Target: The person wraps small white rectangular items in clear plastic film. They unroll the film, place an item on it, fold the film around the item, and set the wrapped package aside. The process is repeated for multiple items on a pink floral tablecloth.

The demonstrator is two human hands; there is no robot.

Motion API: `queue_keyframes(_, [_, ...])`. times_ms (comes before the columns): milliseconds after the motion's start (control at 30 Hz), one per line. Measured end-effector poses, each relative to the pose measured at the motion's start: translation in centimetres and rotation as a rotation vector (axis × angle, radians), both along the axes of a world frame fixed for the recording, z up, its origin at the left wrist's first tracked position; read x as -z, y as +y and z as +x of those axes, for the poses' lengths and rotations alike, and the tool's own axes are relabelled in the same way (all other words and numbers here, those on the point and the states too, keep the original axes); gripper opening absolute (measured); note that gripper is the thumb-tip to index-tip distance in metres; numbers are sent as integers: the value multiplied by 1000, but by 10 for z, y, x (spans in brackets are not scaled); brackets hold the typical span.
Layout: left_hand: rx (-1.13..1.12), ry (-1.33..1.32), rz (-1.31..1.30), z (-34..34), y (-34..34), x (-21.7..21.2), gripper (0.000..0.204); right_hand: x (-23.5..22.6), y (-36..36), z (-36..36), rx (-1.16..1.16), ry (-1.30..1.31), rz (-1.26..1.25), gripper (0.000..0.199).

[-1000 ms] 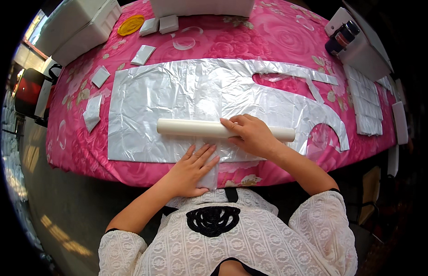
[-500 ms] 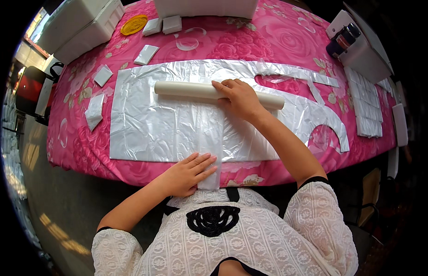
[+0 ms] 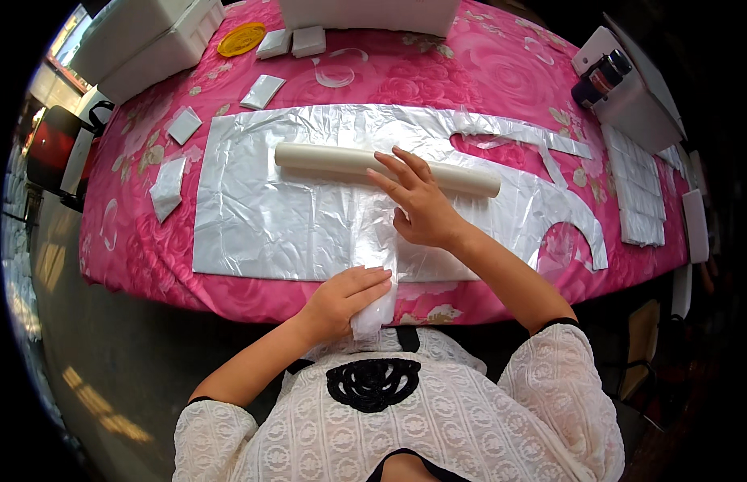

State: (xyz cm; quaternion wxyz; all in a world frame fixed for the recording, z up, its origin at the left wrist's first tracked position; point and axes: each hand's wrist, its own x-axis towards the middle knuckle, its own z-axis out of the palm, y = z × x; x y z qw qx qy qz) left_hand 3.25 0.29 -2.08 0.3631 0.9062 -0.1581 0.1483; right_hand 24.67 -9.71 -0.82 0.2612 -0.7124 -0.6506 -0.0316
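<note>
We see a big silvery plastic sheet lying flat on a table with a pink flowery cloth. We will tell where things are from this sheet.

A long cream roll lies on the far half of the sheet. Its long side runs left to right, tipped a little lower at its right end. Our right hand is spread flat, fingers wide apart, and grips nothing. Its fingertips touch the roll near the middle, and its palm rests on the sheet just on the near side of the roll. So the roll lies straight ahead of this hand, away from our body, and the right hand is much the nearer one to it.

Our left hand is at the near edge of the sheet. It lies flat too, pressing down a narrow strip of clear plastic that hangs over the table edge. We cannot tell if the thumb curls under the strip.

Left of the sheet lie small white folded pieces. Beyond its far edge sits a yellow round lid. To its right is a stack of white folded bags.
</note>
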Motion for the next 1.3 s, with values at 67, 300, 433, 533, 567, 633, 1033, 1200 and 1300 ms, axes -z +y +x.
queue_keyframes(67, [-64, -19, -140, -1, -2, -2, 44, -5, -19, -16, -145, 209, -97, 60])
queue_keyframes(300, [-16, -56, -161, 1, -3, -2, 44, 18, -53, -59, -203, 289, -148, 57])
queue_keyframes(433, [128, -118, 45, 7, -1, 5, 40, 25, -50, -64, -130, 283, -34, 47])
queue_keyframes(533, [58, -167, 209, 9, 2, 2, 39, 26, -45, -66, -98, 319, 25, 41])
queue_keyframes(567, [-2, -150, 192, 9, 3, 3, 39, 27, -44, -67, -78, 323, 44, 39])
queue_keyframes(633, [-123, -114, 159, 8, 6, 7, 40, 27, -43, -68, -17, 361, 66, 35])
queue_keyframes(1033, [-282, -4, 49, 24, 12, 10, 35, 20, -39, -64, 120, 450, 105, 28])
queue_keyframes(1200, [-253, -42, 70, 22, 14, 7, 29, 29, -48, -60, 88, 391, 62, 26])
queue_keyframes(1300, [-328, 24, -13, 21, 13, 8, 28, 27, -44, -60, 187, 499, 34, 19])
